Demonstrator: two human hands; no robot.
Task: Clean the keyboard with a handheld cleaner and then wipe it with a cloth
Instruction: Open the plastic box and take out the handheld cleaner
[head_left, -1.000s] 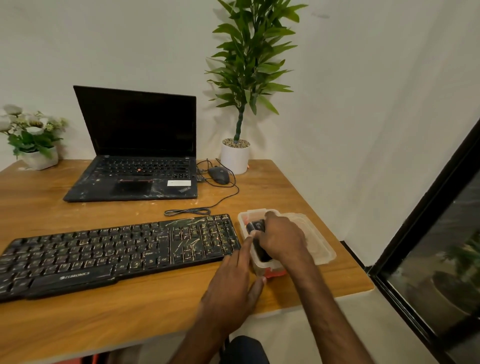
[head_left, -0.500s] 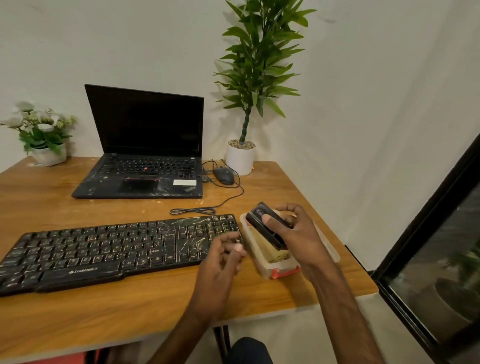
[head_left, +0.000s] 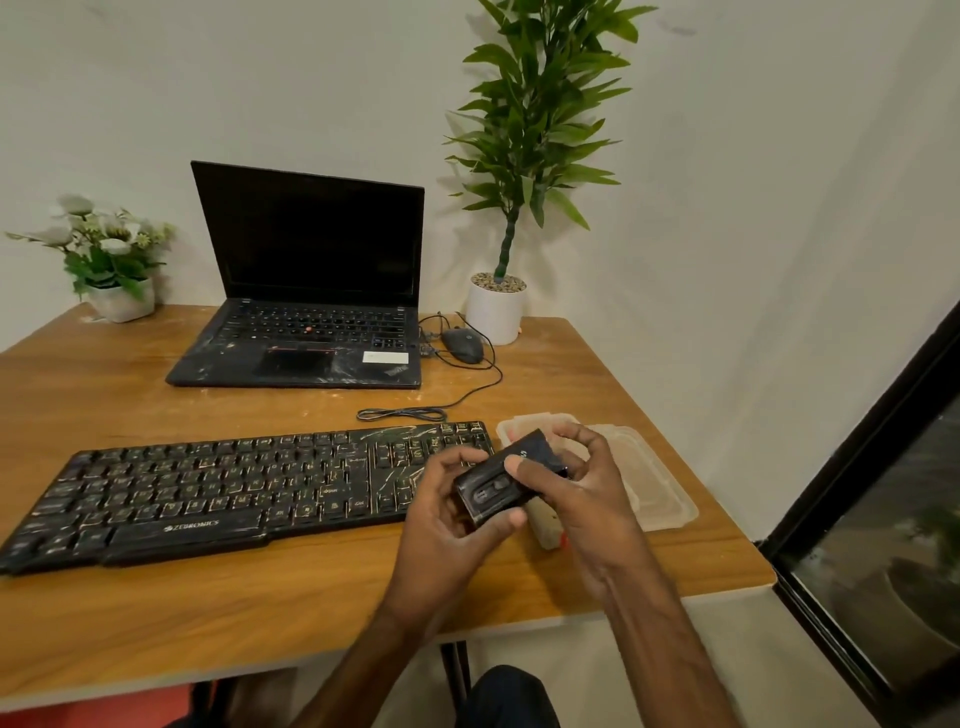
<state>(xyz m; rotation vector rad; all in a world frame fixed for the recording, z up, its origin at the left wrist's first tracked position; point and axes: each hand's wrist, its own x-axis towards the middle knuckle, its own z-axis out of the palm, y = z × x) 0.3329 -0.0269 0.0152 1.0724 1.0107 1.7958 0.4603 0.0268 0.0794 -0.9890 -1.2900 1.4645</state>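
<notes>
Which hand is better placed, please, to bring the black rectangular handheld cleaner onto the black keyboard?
Probably the left hand: it grips the black rectangular handheld cleaner at its near end and sits at the right end of the black keyboard. The right hand holds the far end, farther from the keys.

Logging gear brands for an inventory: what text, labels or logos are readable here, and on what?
"ZEBRONICS": black keyboard, near its front edge.
Key legends on keyboard and laptop: too small to read.
White sticker and corner logo on laptop palm rest: blurred.
Mark on handheld cleaner: partly covered, unreadable.
</notes>
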